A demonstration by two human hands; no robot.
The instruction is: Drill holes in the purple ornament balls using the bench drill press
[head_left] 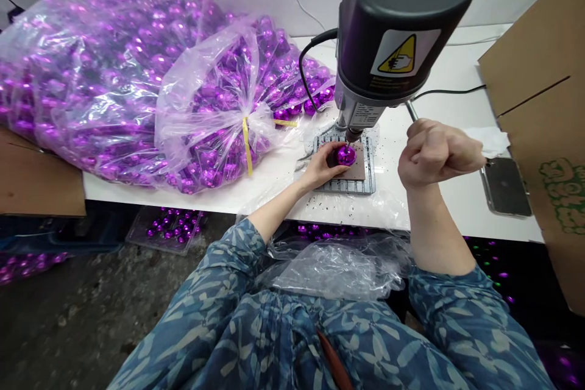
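Observation:
My left hand (321, 166) grips a shiny purple faceted ball (346, 155) between thumb and fingers. The ball rests on a brown board (359, 172) over the slotted metal base (371, 183) of a drill press (402, 30). Straight above it, the drill chuck (353, 135) points down, its bit meeting the top of the ball; how deep the bit sits I cannot tell. My right hand (436, 152) is closed in a fist around the metal feed lever (412, 111) at the machine's right side, most of the lever hidden.
A large tied clear bag (114, 85) of purple balls fills the table's left. To the right lie a phone (506, 186), white tissue (487, 141) and a cardboard box (543, 103). Dark shavings litter the white table (461, 207). Below, a clear tray (137, 228) holds more balls; plastic film (338, 265) covers my lap.

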